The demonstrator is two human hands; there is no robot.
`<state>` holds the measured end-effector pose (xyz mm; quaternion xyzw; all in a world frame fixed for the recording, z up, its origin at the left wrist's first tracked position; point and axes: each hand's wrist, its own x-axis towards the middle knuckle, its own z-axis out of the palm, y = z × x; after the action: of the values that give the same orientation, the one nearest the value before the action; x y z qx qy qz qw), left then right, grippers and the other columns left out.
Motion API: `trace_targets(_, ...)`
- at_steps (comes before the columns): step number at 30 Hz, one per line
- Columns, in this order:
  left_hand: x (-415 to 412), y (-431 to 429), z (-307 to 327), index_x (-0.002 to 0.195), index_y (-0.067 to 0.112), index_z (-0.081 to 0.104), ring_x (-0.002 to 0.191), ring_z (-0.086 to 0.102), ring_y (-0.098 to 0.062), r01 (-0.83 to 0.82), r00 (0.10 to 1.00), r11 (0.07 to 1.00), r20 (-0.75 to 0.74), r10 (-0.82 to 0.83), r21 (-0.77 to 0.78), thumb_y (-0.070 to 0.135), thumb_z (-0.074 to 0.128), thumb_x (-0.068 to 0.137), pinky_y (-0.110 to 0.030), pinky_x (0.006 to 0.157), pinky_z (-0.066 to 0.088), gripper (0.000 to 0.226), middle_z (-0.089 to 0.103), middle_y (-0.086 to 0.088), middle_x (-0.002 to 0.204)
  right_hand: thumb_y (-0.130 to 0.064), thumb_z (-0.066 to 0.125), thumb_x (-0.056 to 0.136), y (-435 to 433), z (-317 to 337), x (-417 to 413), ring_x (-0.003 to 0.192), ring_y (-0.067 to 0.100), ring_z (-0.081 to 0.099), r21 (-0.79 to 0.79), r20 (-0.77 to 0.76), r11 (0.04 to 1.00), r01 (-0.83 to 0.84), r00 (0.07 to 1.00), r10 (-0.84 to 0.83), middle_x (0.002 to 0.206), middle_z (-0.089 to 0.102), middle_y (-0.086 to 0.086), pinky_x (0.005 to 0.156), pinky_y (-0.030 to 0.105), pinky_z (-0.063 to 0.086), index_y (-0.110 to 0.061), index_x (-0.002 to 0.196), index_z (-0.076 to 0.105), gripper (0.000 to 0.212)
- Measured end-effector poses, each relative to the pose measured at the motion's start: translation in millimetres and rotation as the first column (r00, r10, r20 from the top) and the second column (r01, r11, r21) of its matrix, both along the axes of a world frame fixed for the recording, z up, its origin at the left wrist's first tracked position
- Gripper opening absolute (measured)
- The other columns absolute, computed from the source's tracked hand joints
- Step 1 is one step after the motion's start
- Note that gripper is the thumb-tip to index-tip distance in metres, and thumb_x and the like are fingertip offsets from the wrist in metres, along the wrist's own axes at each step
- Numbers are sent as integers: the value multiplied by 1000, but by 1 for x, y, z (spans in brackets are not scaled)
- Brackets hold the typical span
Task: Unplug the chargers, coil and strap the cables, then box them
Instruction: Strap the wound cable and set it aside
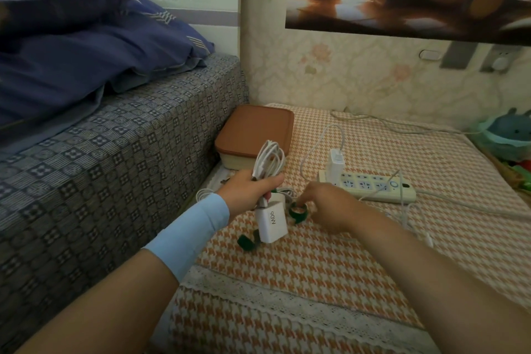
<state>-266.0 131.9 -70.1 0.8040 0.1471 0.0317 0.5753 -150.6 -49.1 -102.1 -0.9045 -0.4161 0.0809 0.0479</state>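
Hands observed near power strip (373, 187): left hand (247, 190) curled round coiled cable (270, 159), charger (271, 223) hanging below; right hand (327, 204) pinching green strap (296, 212).

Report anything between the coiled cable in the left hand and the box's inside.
The brown rounded lid sits closed on the cream plastic box, just behind the coiled white cable held by the left hand; nothing else visible intervenes.

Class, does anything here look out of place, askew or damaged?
Nothing looks damaged or spilled. One small white charger stands plugged in the white power strip, its thin cable trailing uncoiled over the orange-checked cloth.
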Motion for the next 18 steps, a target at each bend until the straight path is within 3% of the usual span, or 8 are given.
trace_targets(3,1,-5,-4,62,18,56,71,62,-15,48,999,998,26,-47,-51,41,60,95,-25,66,46,41,67,-4,73,-17,74,87,-2,-13,3,102,25,58,2,118,994,-108,987,107,114,61,3,84,42,52,-21,110,79,24)
trace_targets(5,3,-8,-5,67,15,61,76,68,-9,97,995,993,35,-94,-74,39,56,97,-23,68,48,39,72,0,78,-25,78,85,-6,-16,9,100,23,57,73,170,991,-113,980,99,107,64,2,85,40,50,-19,99,81,16)
trace_targets(7,5,-12,-6,83,13,69,80,70,-6,131,991,985,35,-128,-109,34,54,100,-21,69,51,31,75,2,85,-28,78,85,-14,-13,10,94,18,59,204,93,978,-53,995,34,99,67,-1,85,38,51,-17,90,80,12)
trace_targets(9,11,-16,-10,95,12,65,88,73,-14,127,992,973,48,-120,-192,27,56,99,-26,74,57,18,74,-2,83,-27,74,89,-24,-7,10,86,15,62,325,-27,945,46,999,-39,92,70,-4,80,35,52,-18,88,76,9)
trace_targets(11,17,-22,-12,94,11,58,88,74,-22,91,995,965,55,-79,-248,22,59,99,-35,82,60,12,68,-4,71,-30,66,95,-35,2,10,80,12,64,430,-136,890,153,985,-104,86,70,-8,75,34,53,-25,92,67,6)
trace_targets(13,24,-28,-15,91,11,55,85,75,-24,57,998,977,40,-50,-205,23,59,98,-39,86,59,15,63,-3,64,-30,58,100,-45,14,10,67,10,60,532,-234,814,233,964,-122,76,66,-8,66,32,48,-27,95,60,7)
trace_targets(16,34,-40,-20,92,11,55,79,74,-27,63,998,986,27,-60,-151,23,61,97,-40,82,59,14,60,-2,59,-26,56,102,-56,37,10,51,2,46,657,-290,702,276,951,-102,67,57,-6,55,21,37,-22,98,63,9)
trace_targets(18,40,-50,-23,93,13,57,76,72,-30,67,998,978,28,-62,-199,21,62,97,-38,76,60,10,59,-2,56,-27,60,101,-61,48,10,49,0,46,654,-306,699,289,946,-105,65,58,-6,53,19,38,-20,95,67,12)
